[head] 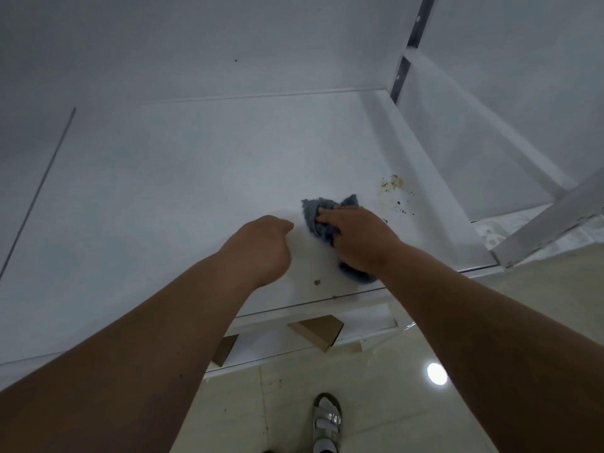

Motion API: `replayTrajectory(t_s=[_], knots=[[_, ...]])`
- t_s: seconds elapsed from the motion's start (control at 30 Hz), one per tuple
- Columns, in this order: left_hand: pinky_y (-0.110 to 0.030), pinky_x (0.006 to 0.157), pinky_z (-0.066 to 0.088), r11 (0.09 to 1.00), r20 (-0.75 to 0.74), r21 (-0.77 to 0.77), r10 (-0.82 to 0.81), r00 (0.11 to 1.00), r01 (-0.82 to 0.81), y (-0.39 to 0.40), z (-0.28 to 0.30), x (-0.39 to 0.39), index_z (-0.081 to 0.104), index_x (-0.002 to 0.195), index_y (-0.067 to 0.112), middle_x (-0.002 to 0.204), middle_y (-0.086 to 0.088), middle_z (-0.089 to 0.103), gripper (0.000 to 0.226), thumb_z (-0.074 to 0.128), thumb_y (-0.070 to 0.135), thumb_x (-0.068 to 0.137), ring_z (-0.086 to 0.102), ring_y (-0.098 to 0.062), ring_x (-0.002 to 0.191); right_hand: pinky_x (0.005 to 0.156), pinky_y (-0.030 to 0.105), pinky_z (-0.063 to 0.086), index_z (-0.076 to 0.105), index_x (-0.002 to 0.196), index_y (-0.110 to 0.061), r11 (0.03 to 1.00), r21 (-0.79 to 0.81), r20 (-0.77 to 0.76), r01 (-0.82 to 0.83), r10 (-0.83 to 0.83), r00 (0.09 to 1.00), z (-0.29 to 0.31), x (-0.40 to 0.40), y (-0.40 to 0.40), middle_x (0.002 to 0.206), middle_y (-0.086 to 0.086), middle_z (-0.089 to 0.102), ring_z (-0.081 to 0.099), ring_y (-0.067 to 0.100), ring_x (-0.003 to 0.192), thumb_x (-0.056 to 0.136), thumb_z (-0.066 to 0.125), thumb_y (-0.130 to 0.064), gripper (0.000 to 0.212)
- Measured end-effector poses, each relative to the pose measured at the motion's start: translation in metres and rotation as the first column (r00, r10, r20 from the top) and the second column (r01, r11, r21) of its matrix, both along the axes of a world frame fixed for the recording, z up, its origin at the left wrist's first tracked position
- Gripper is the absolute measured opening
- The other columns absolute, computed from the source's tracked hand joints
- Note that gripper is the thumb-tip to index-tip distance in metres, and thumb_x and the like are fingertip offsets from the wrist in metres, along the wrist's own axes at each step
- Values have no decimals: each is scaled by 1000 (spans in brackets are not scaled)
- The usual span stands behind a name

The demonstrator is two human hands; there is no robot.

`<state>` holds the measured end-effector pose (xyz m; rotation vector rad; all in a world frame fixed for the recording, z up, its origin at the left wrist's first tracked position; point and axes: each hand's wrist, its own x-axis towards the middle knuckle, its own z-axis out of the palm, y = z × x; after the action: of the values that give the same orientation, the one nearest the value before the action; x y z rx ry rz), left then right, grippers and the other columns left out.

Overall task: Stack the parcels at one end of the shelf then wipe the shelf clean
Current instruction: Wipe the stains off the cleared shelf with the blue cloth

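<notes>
Head view, looking down and forward. White shelf (163, 191) fills most of the frame; its long axis runs left to right, near edge slanting from lower left up to the right. Metal upright (403, 70) at the far right corner, a white brace (552, 217) crossing at right.

Blue cloth (322, 220) bunched on the shelf, right of centre, near the front edge. It lies lengthwise from far-left to near-right, one crumpled end showing past the fingertips, the other end poking out beneath the wrist.

Right hand (356, 238) lies palm down on the cloth, fingers (327, 213) curled over the bunched fabric and gripping it against the shelf. Left hand (261, 246) just beside it to the left, apart from the cloth, fingers curled under into a loose fist, nothing seen in it; whether the knuckles touch the shelf I cannot tell.

Crumbs and dark specks (392, 186) on the shelf, far right of the cloth. One small brown spot (316, 282) near the front edge, between the two wrists.

Below the shelf edge: two cardboard parcels on a lower level, one (318, 330) with a corner pointing right, another (225, 349) partly hidden by the left forearm. Tiled floor (376, 403) beneath, with a light glare, and a sandalled foot (327, 420) in a white sock.
</notes>
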<state>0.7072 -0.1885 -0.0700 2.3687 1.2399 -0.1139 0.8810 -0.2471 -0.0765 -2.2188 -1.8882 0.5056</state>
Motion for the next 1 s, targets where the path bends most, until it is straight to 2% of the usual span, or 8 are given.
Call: replayTrajectory(t_s=[0.23,0.3,0.4,0.5,0.6,0.7,0.83,1.0], knots=[[-31,93,44,998,8,51,-32,999,31,-4,3,5,58,122,12,124,-10,57,33,43,9,92,55,-22,109,111,27,26,58,135,-14,990,-68,-33,-122,120,992,-2,-38,-21,142,9,53,44,25,134,97,46,-8,41],[-32,101,38,998,-24,42,-43,999,44,-6,2,6,54,130,10,133,-11,51,37,46,14,94,50,-24,119,102,19,24,58,134,-10,988,-98,-111,-122,111,988,7,-44,-37,142,9,53,45,22,132,97,42,-5,41],[-27,109,25,998,-73,17,-61,995,62,-12,4,8,38,146,12,149,-9,36,52,48,15,95,35,-21,136,92,30,45,71,113,-13,998,-58,-249,-16,1,968,15,-51,-55,118,12,68,60,27,108,91,42,-2,38],[-26,106,30,996,-57,10,-84,995,85,-22,5,8,44,142,14,146,-9,40,47,47,13,95,40,-21,132,89,36,49,77,96,-11,996,-90,-319,8,-36,947,23,-56,-63,108,11,72,63,26,99,91,42,-3,36],[-24,101,32,993,-33,-46,-108,994,107,-32,10,4,52,137,14,143,-8,47,39,44,19,99,44,-20,129,89,30,46,73,103,-1,969,-238,-316,-63,-16,949,35,-60,-65,112,15,69,57,20,93,95,41,-5,34],[-21,78,37,988,1,-100,-117,993,116,-41,20,0,65,119,10,122,-5,63,31,44,23,100,55,-17,108,89,34,47,66,116,1,932,-352,-270,-86,-12,963,43,-60,-62,117,19,65,52,22,91,96,46,-9,30],[-23,72,42,946,156,-323,53,986,0,-50,33,-10,67,109,14,106,2,63,28,49,32,97,56,-12,95,91,33,45,65,119,0,959,-279,-262,-48,-27,965,65,-51,-58,121,18,63,50,23,94,96,43,-4,32],[-36,94,44,708,316,-706,353,881,-30,-54,48,-19,67,107,19,108,-3,67,24,56,36,92,59,-20,104,89,36,54,72,93,-9,979,-180,-451,92,-165,877,82,-37,-58,104,7,67,60,23,99,86,52,-1,22]])
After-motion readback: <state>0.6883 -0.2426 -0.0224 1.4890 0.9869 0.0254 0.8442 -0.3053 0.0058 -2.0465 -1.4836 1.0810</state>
